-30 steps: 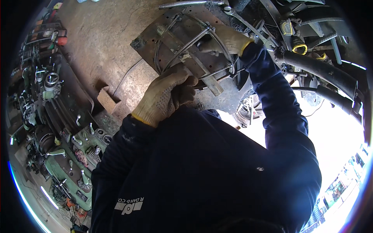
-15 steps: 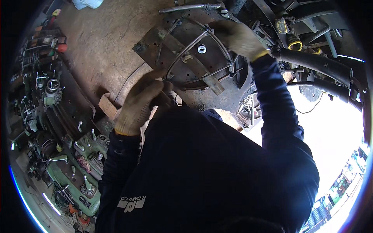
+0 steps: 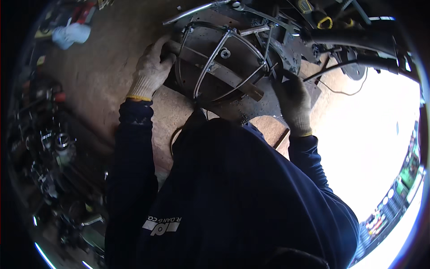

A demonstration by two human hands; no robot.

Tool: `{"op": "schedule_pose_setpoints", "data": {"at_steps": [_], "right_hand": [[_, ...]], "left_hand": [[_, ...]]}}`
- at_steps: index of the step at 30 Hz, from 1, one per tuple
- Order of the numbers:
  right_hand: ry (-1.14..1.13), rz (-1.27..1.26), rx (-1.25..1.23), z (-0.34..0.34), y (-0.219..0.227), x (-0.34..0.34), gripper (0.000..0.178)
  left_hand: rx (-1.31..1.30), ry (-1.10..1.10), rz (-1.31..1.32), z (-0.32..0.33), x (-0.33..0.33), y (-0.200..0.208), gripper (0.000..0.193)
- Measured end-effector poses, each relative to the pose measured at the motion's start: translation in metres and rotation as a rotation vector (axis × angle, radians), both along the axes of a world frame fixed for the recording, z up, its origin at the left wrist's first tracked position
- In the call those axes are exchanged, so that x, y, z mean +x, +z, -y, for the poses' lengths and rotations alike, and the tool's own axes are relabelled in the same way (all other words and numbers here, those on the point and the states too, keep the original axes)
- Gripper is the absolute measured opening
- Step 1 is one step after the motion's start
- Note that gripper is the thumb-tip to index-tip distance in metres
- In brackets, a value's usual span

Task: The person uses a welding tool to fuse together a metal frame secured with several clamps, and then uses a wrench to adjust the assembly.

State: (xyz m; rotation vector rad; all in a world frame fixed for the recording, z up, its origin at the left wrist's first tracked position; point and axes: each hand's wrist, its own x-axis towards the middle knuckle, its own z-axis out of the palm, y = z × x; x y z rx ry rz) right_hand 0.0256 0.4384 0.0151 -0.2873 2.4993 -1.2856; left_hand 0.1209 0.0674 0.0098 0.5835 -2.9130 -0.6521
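Observation:
A domed frame of bent metal rods sits over a dark steel plate with holes in it. My left hand, in a pale knit glove with a yellow cuff edge, curls its thumb and fingers round the frame's left side. At the opposite side my right hand, gloved too, closes on the frame's right end; its fingertips are dark and partly hidden. Beneath the rods a flat metal bar crosses the plate diagonally. A small shiny round nut or bushing shows between the rods.
A long wrench and a metal tube lie along the plate's far edge. Thick dark pipes and a yellow tape measure are at the far right. Machinery with handles stands at left. A pale blue cloth lies beyond.
My left hand has moved forward to the frame's left side. My right hand has come back from the far edge to the frame's right end. The whole view has shifted.

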Motion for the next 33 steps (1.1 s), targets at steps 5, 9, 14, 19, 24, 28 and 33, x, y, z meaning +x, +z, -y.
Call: {"op": "schedule_pose_setpoints", "data": {"at_steps": [5, 9, 14, 19, 24, 28, 33], "right_hand": [[-0.034, 0.062, 0.204, 0.025, 0.001, 0.039, 0.043], [-0.148, 0.136, 0.031, 0.029, -0.009, 0.056, 0.04], [-0.247, 0.034, 0.051, 0.039, -0.016, 0.071, 0.04], [-0.376, 0.123, -0.004, 0.044, -0.021, 0.082, 0.042], [-0.471, -0.048, 0.098, 0.047, -0.025, 0.093, 0.047], [-0.64, -0.091, 0.108, 0.043, -0.017, 0.096, 0.049], [-0.593, -0.239, 0.001, 0.035, -0.013, 0.037, 0.04]], "left_hand": [[0.498, -0.207, -0.041, 0.038, -0.005, -0.044, 0.051], [0.736, -0.304, -0.164, 0.037, -0.009, -0.056, 0.049], [0.486, -0.339, -0.202, 0.04, -0.009, -0.066, 0.052], [0.391, -0.342, -0.186, 0.036, -0.007, -0.059, 0.054], [0.565, -0.28, -0.392, 0.045, -0.006, -0.083, 0.056], [0.463, -0.265, -0.437, 0.039, 0.012, -0.05, 0.055], [0.484, -0.326, -0.354, 0.043, 0.035, -0.04, 0.055]]}}
